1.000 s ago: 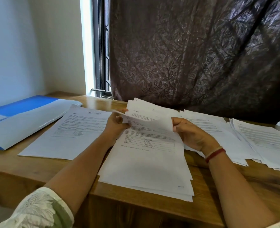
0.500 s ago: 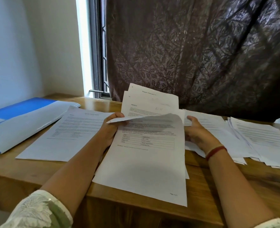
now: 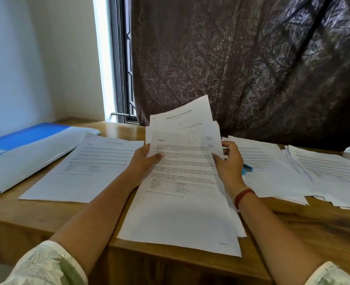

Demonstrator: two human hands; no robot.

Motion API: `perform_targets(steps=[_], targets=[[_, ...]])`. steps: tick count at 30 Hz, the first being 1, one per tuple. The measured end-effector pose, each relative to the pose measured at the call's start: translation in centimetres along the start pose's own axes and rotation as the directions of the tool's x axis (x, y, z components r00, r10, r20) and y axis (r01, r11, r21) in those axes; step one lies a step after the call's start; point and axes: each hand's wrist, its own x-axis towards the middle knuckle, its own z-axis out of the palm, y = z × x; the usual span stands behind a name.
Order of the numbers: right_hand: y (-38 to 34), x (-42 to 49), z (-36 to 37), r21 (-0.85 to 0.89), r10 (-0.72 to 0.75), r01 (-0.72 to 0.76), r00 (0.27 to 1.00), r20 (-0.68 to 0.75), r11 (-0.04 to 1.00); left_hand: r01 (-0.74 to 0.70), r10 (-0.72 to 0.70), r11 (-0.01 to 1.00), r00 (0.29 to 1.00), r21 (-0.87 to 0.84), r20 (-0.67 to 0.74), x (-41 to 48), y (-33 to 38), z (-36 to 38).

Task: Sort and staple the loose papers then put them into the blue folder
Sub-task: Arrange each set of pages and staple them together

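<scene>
Gripping the fanned sheaf of papers (image 3: 182, 182) by its left edge, your left hand (image 3: 147, 161) lays its thumb across the front sheet; the fingers are hidden behind. Your right hand (image 3: 229, 163) curls its fingers round the sheaf's right edge. The top of the sheaf is lifted, and its lower end lies at the front edge of the desk (image 3: 314, 227). The blue folder (image 3: 26, 138) lies at the desk's left edge, with a printed sheet (image 3: 87, 167) just beside it. A blue stapler (image 3: 247, 168) peeks out just right of your right hand, on spread papers (image 3: 324, 175) reaching the right edge. Behind the desk are a dark curtain (image 3: 252, 68) and a window (image 3: 120, 79).
</scene>
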Motion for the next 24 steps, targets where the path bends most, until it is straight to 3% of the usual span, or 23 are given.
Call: perform_targets(steps=[8, 17, 24], targets=[[0.2, -0.4, -0.1, 0.103, -0.011, 0.031, 0.982, -0.188, 0.994, -0.075, 0.073, 0.997, 0.995, -0.032, -0.071, 0.1, -0.1, 0.2], [-0.6, -0.5, 0.0, 0.148, -0.2, 0.216, 0.973, -0.114, 0.965, -0.109, 0.1, 0.992, 0.987, -0.064, -0.125, 0.0, 0.1, 0.1], [-1.9, -0.2, -0.4, 0.293, -0.174, 0.178, 0.984, -0.041, 0.939, -0.098, 0.086, 0.993, 0.984, -0.072, -0.159, 0.0, 0.4, 0.3]])
